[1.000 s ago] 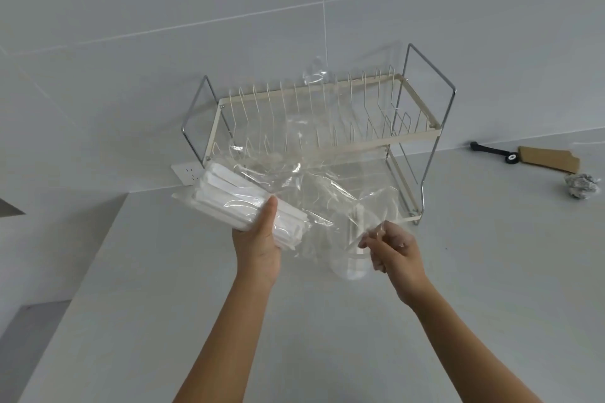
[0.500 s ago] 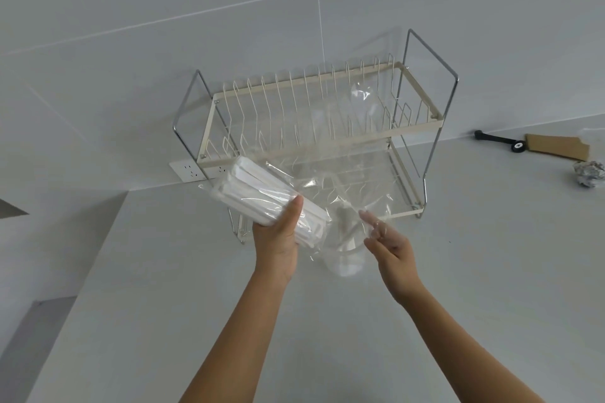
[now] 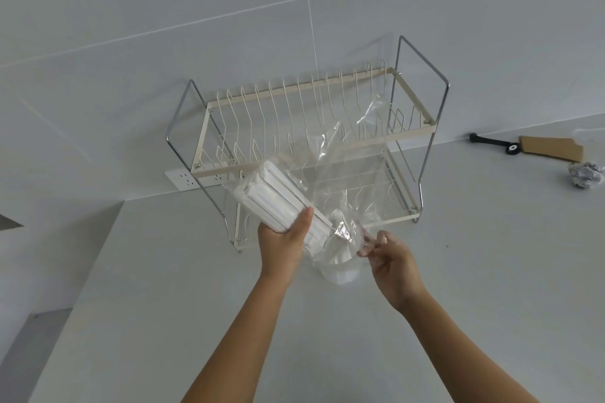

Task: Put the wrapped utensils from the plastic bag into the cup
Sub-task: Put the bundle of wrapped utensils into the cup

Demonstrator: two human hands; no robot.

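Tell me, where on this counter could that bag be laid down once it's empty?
Bare counter stretches left of the left hand, down to the near edge. Another open patch lies right of the right hand, before the foil ball. It is crowded around the cup and the dish rack behind it.

Most likely a kitchen, in a home or a plain test room. Shown by a two-tier wire dish rack [image 3: 307, 141] with cream bars and chrome side loops, standing on a pale grey countertop [image 3: 196, 304] pushed against a wall of large grey tiles [image 3: 163, 10]. Also by a white double wall socket [image 3: 196, 177] set just above the counter behind the rack. Off to the right on the counter, a scrap of cardboard [image 3: 550, 148], a small black tool [image 3: 491, 141] and a crumpled foil ball [image 3: 585, 174].
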